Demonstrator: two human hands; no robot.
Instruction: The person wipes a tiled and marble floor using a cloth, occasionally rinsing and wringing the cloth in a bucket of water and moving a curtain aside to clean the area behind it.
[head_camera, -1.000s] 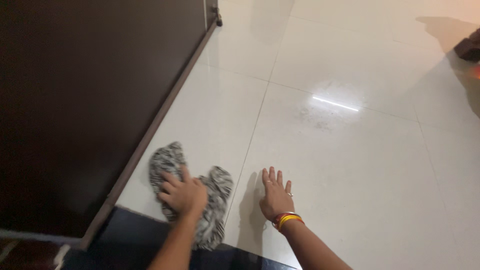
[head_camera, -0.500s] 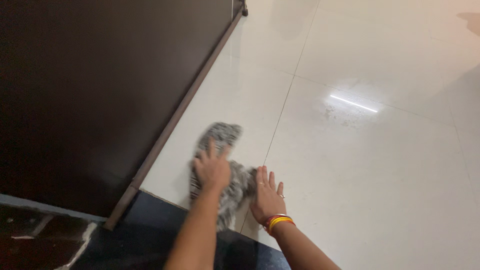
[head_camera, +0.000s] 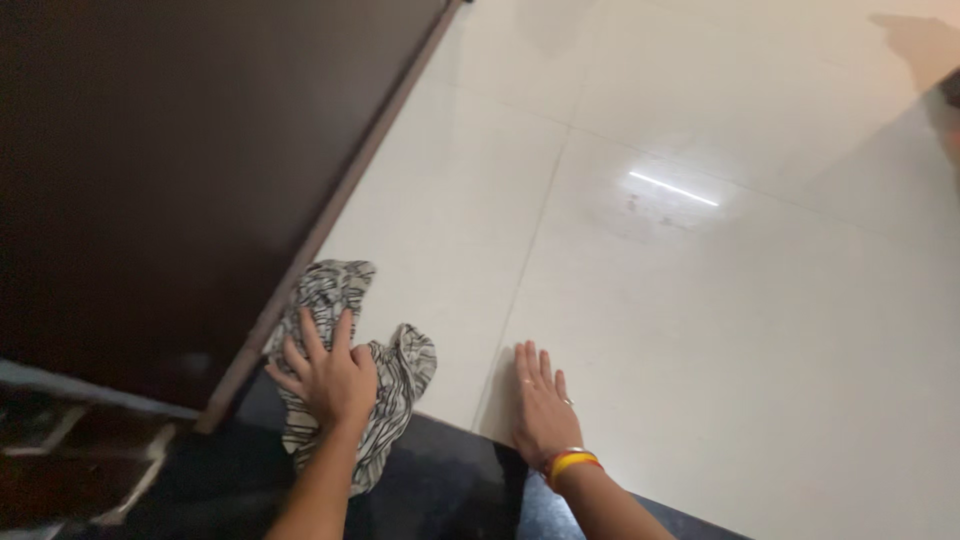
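Pressing down flat, the left hand (head_camera: 330, 375) is lying spread-fingered on top of a striped grey-and-white cloth (head_camera: 375, 385), palm pinning it to the floor rather than closing around it, so it's an open hand on the rag, not a clutch. The cloth is sitting bunched up right at the foot of the dark brown door (head_camera: 180, 170), one end of it touching the door's lower edge strip, the other end trailing back over the black threshold strip (head_camera: 440, 490) toward the person.

Just to the right of the cloth, the right hand (head_camera: 540, 405) is resting flat on the cream floor tile (head_camera: 700, 350), fingers together and pointing away from the body, holding nothing. It's near the cloth but not touching it. Red and yellow bangles (head_camera: 570, 462) are sitting on that wrist, and there's a thin ring on one finger.

Away from the door, a grout line is running between the two hands and up the floor, and a bright streak of reflected light (head_camera: 672, 189) is showing on the glossy tile, well apart from the cloth.
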